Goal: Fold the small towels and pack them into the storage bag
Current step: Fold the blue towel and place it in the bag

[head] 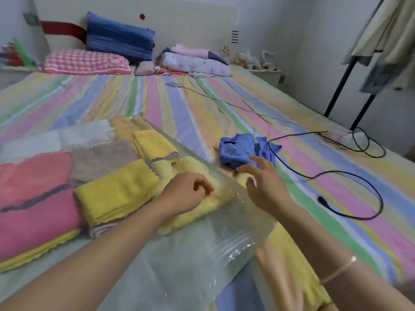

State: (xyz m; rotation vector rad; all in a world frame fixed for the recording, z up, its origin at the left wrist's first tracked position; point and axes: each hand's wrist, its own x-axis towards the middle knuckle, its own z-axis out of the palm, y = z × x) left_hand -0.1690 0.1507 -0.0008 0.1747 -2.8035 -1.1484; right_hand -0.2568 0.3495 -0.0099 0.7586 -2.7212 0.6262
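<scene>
Left hand (186,191): fingers curled in, resting on pale yellow fluffy towel (202,209); can't tell if it pinches anything.
Right hand (267,187): spread wide, holding nothing; fingertips at near edge of crumpled blue cloth towel (240,151), contact unclear.
Bag: clear plastic zip storage bag (202,254) lies flat at left, folded yellow and pink towels showing through; zip strip between the forearms.
Blue towel: outside the bag, just right of it.
Surface: pastel striped bed sheet (202,104); black cable (359,194) loops to the right.
Room: blue pillow (119,37), pink checked pillow (85,62) at the headboard.
</scene>
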